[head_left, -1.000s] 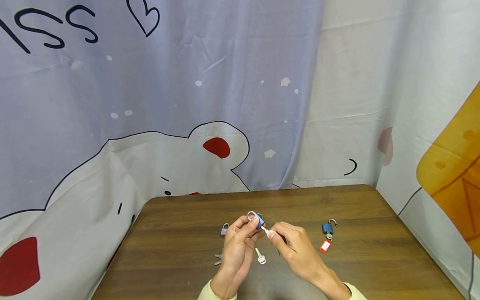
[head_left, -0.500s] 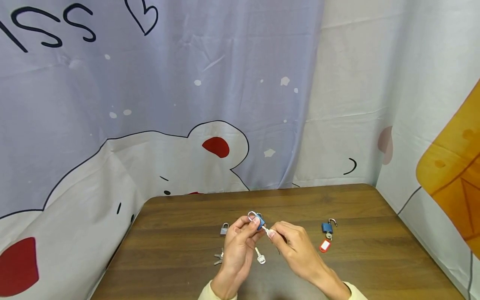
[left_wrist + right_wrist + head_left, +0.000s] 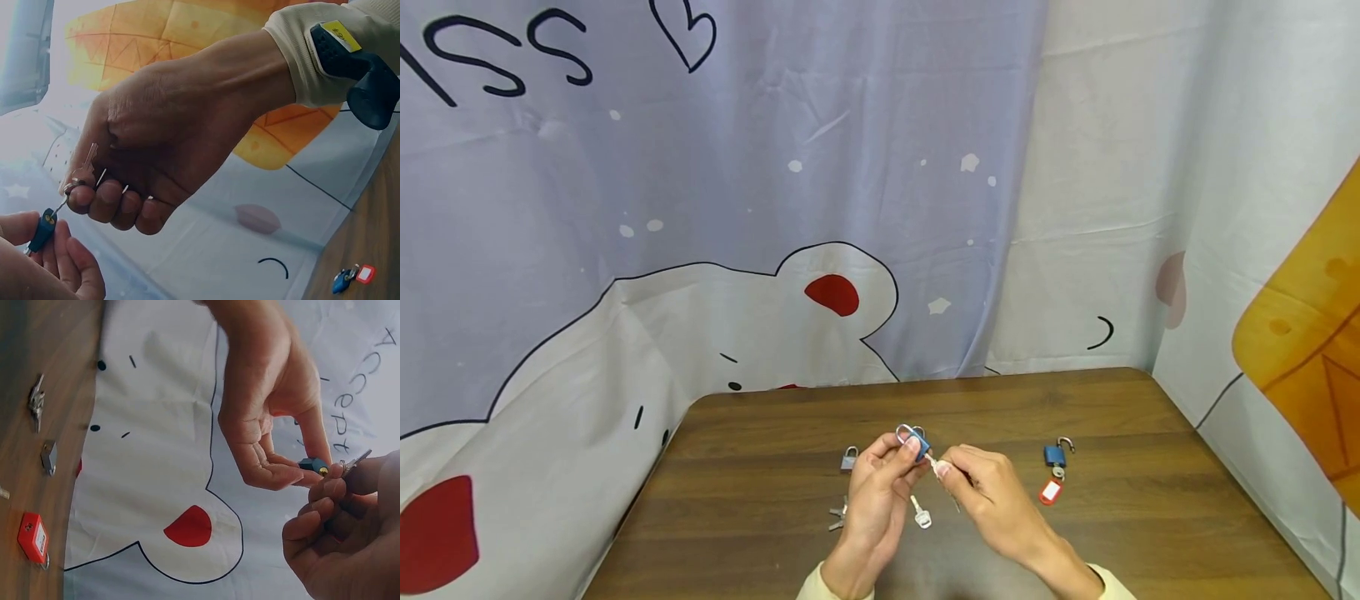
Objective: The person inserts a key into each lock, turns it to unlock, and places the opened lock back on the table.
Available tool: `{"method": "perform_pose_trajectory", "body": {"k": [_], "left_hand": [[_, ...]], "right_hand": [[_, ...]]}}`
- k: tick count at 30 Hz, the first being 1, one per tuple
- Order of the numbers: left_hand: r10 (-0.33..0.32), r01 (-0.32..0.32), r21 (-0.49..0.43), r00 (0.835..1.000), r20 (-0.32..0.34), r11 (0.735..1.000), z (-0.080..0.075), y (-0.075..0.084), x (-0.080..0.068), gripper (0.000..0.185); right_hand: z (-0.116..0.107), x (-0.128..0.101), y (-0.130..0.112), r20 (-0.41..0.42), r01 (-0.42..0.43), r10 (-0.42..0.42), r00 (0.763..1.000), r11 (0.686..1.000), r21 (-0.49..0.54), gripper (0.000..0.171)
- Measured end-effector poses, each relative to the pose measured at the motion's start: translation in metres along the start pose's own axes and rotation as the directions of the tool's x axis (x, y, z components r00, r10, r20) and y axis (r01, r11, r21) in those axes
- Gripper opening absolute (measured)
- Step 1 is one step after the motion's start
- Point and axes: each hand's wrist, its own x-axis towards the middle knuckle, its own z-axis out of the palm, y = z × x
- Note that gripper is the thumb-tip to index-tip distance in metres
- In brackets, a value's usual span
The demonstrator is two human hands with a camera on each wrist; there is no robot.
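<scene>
A small blue padlock [image 3: 916, 442] is pinched in the left hand [image 3: 874, 487] above the tabletop [image 3: 1150, 517]. A key [image 3: 931, 461] is pinched by the right hand [image 3: 992, 492], apparently at the keyhole; it should be kept in line and turned gently.

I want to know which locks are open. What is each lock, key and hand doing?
blue padlock: shackle closed, held in left hand.
key: pinched by right hand, tip at the blue padlock.
second blue padlock: shackle open, on table.
silver padlock: shackle closed, on table.
loose key: lying on table.
</scene>
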Motion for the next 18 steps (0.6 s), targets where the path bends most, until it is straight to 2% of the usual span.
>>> {"method": "perform_pose_trajectory", "body": {"k": [3, 7, 12, 18], "left_hand": [[0.003, -0.003, 0.014, 1.000, 0.012, 1.000, -0.0002, 0.0003, 0.0000, 0.018], [0.005, -0.006, 0.017, 1.000, 0.026, 1.000, 0.0000, 0.0013, -0.0001, 0.014], [0.027, -0.028, 0.026, 0.998, 0.058, 0.999, -0.0026, 0.0027, -0.0011, 0.013], [0.042, -0.052, 0.105, 0.994, 0.101, 0.993, -0.0069, 0.0052, -0.0018, 0.011]], "right_hand": [[-0.0010, -0.0003, 0.0002, 0.014, -0.026, 0.026, 1.000, 0.999, 0.042, 0.030], [0.0004, -0.0016, 0.0018, 0.011, -0.041, 0.041, 0.999, 0.998, 0.043, 0.030], [0.0047, -0.0017, 0.0040, -0.021, -0.004, 0.005, 1.000, 0.999, 0.042, 0.030], [0.0054, -0.0014, 0.0019, -0.031, 0.001, 0.000, 1.000, 0.999, 0.042, 0.029]]}}
